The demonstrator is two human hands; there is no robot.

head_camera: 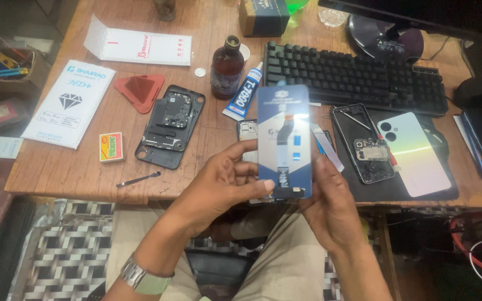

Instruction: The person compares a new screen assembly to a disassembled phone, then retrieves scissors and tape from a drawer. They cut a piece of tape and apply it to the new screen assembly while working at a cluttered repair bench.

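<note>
Both hands hold up a phone display panel (284,139), its back toward me, blue and glossy with a flex cable down the middle. My left hand (227,181) grips its lower left edge, thumb on the bottom. My right hand (330,203) holds the lower right edge. The panel hovers over the front edge of the wooden table (85,173). A partly hidden phone frame (246,131) lies on the table behind the panel.
An opened phone chassis (169,125) lies left of centre, another opened phone (364,142) and a pale back cover (414,153) on a black mat at right. A brown bottle (227,69), glue tube (244,92), keyboard (352,78), red pick (139,89), matchbox (111,147), tweezers (138,179) and white packets (68,103) surround them.
</note>
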